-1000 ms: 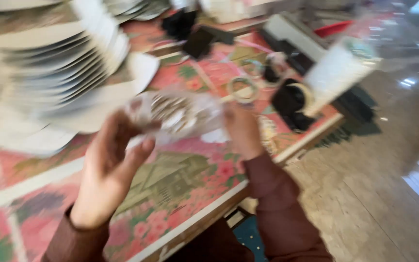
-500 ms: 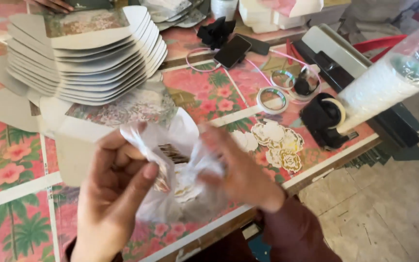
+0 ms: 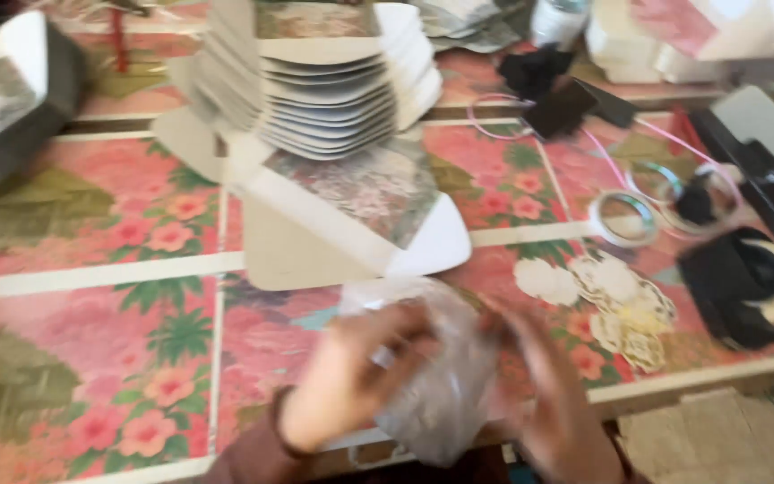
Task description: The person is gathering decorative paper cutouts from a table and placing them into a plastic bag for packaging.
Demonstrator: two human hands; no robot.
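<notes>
Both my hands hold a crumpled clear plastic bag (image 3: pixel 441 376) low over the near edge of the flowered table (image 3: pixel 109 358). My left hand (image 3: pixel 360 372) grips the bag's left side and my right hand (image 3: pixel 539 385) grips its right side. The picture is blurred, so what is inside the bag cannot be made out. Just beyond the bag lies a flat unfolded cardboard box blank (image 3: pixel 351 224) with a patterned face.
A tall stack of folded white box blanks (image 3: pixel 324 81) stands at the back centre, another stack (image 3: pixel 2 99) at far left. White paper cut-out flowers (image 3: pixel 615 309), a tape roll (image 3: pixel 622 218), a black tape dispenser (image 3: pixel 745 282) and black items (image 3: pixel 557 90) lie to the right.
The view has swung left and down. My hands with the bag have dropped toward the table's near edge, and the bag looks more bunched between them.
</notes>
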